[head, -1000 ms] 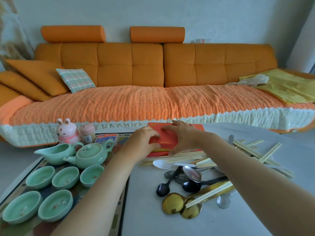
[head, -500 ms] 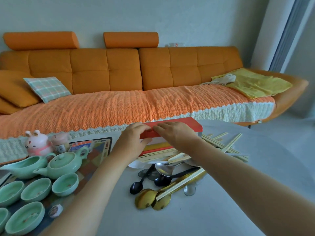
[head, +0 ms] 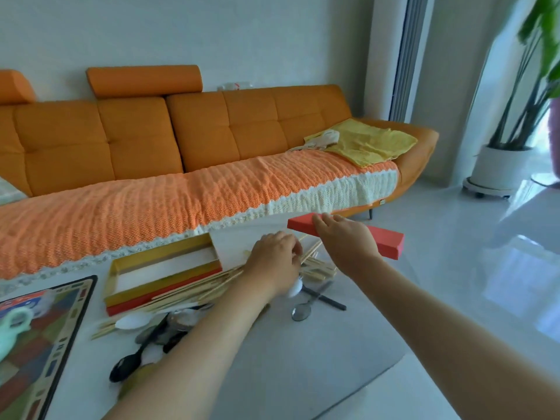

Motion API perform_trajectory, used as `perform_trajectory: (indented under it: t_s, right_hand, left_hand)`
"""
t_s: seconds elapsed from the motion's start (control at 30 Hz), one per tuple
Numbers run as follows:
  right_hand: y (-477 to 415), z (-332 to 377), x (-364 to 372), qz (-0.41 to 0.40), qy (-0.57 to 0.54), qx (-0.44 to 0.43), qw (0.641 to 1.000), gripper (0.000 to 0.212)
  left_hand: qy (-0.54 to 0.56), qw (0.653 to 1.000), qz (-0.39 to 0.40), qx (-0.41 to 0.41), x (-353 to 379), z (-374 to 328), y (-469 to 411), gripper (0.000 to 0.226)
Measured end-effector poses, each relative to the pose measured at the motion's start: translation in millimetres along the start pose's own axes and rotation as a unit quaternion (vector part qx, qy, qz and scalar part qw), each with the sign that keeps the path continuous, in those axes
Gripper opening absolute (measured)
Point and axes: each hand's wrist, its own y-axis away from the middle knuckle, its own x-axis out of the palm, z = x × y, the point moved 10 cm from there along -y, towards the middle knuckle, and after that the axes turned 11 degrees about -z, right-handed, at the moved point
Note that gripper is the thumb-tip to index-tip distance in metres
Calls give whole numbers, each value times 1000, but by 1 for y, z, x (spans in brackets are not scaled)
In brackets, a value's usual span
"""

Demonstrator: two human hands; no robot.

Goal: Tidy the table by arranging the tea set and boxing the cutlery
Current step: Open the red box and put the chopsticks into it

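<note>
Right hand (head: pixel 345 241) clasps red lid (head: pixel 385 238) above the table (head: pixel 288 359), far edge; left hand (head: pixel 272 262) curls over chopsticks (head: pixel 194 292), grip unclear.

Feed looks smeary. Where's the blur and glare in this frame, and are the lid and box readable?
Head view: motion blur smears the left edge, the teapot and spoons worst; window glare whitens the floor at right; the wide angle bends the sofa; the lid in the right hand and the open box read clearly.
</note>
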Motion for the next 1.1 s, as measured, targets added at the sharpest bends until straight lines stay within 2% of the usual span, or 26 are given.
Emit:
perform_trajectory:
  t_s: [0.07,0.13,0.23,0.33,0.43,0.53,0.67,0.8,0.97,1.1]
  right_hand:
    - [9,-18,16,26,8,34,999,53]
    - [18,-32,33,65,19,78,995,50]
    - [30,-46,52,124,24,132,983,55]
    - [37,-47,66,164,-1,148,975,61]
    - [40,-40,78,181,-41,131,974,67]
    - [37,-33,87,193,-64,120,972,71]
    - [37,-22,99,242,-128,137,952,70]
    - [28,-9,98,236,-159,135,949,75]
    - [9,27,84,197,-219,83,952,63]
    - [-6,66,66,185,-292,21,938,72]
  left_hand:
    - [-24,997,74,0,30,-13,-5,20]
    - [-22,989,146,-2,57,-22,-7,15]
    - [-47,978,203,29,84,-31,-10,32]
    - [-57,970,238,6,93,-26,-9,47]
    - [-43,976,211,-34,88,-4,-6,48]
    - [-35,983,166,-72,79,23,-4,40]
    - [-48,990,126,-48,60,30,-1,32]
    - [-6,993,97,-59,49,45,5,13]
    - [1,994,92,-65,38,60,17,32]
    - [33,995,80,-54,22,64,27,22]
